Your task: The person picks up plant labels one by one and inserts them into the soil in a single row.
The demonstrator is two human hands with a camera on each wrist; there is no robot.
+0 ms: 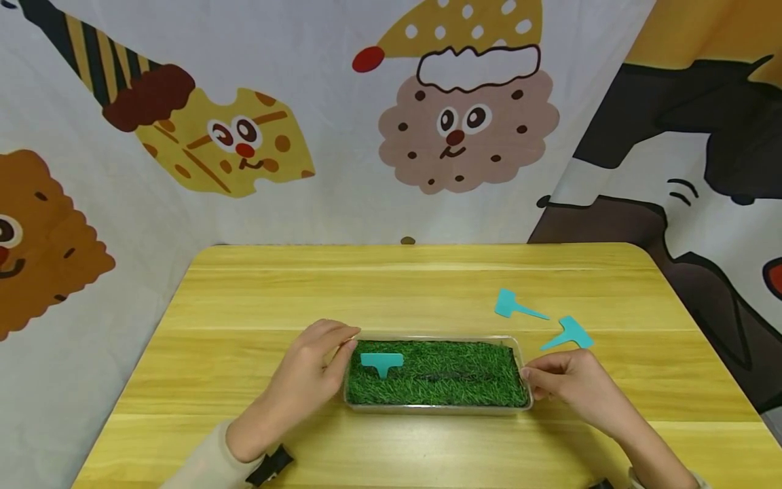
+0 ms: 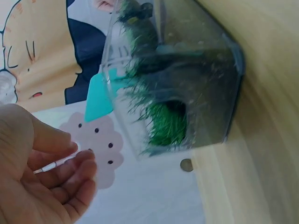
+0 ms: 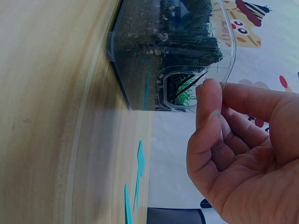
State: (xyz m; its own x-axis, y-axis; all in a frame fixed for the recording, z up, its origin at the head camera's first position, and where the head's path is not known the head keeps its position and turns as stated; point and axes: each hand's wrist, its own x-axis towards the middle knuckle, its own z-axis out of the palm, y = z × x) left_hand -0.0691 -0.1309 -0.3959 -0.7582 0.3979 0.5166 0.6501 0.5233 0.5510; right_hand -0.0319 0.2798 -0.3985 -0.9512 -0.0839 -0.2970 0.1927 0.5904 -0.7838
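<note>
A clear plastic box [image 1: 440, 409] stands on the table, filled with green artificial grass [image 1: 452, 390]. A teal T-shaped plant label [image 1: 381, 363] stands upright in the grass near the left end. My left hand [image 1: 320, 360] is at the box's left end; its wrist view shows the loosely bent fingers [image 2: 77, 175] apart from the wall, with no object evident in them. At the opposite end, my right hand [image 1: 571, 387] pinches the box's rim between thumb and forefinger. Dark soil-like filling [image 3: 145, 46] shows through the wall below the grass.
Two more teal plant labels lie on the wooden table [image 1: 305, 285] beyond the right hand: one farther back [image 1: 507, 303], one nearer [image 1: 572, 333]. A cloth [image 1: 342, 204] with cartoon biscuits and cheese hangs behind the table.
</note>
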